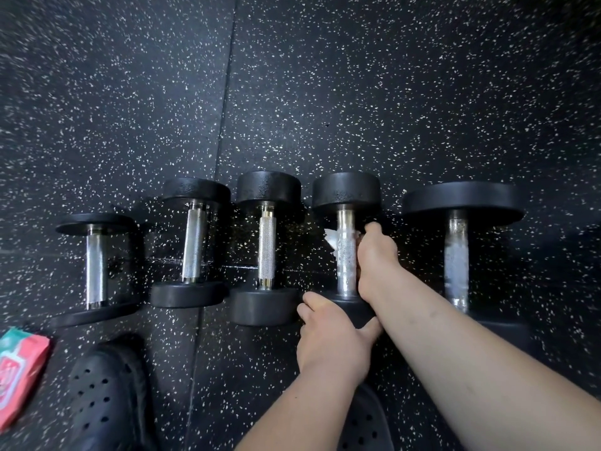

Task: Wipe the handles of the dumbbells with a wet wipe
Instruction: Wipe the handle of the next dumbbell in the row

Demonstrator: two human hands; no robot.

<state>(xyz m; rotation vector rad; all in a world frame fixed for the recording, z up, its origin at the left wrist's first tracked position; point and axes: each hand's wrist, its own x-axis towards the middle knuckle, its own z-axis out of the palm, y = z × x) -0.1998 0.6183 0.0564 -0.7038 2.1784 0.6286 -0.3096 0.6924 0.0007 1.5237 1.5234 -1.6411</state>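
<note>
Several black dumbbells with chrome handles lie side by side on the speckled rubber floor. My right hand (375, 258) wraps around the handle of the fourth dumbbell (346, 252) from its right side, holding a white wet wipe (331, 239) that sticks out on the handle's left. My left hand (328, 336) grips that dumbbell's near weight head, which it mostly hides. The handle looks wet. The largest dumbbell (458, 255) on the far right also has a wet, streaked handle. The three dumbbells to the left, among them the third dumbbell (267, 252), have dry-looking handles.
A red and green pack of wipes (19, 372) lies on the floor at the lower left edge. Two black perforated clogs, left clog (107, 395) and right clog (364, 424), stand on the floor near me. Floor-mat seams run past the second dumbbell (193, 245).
</note>
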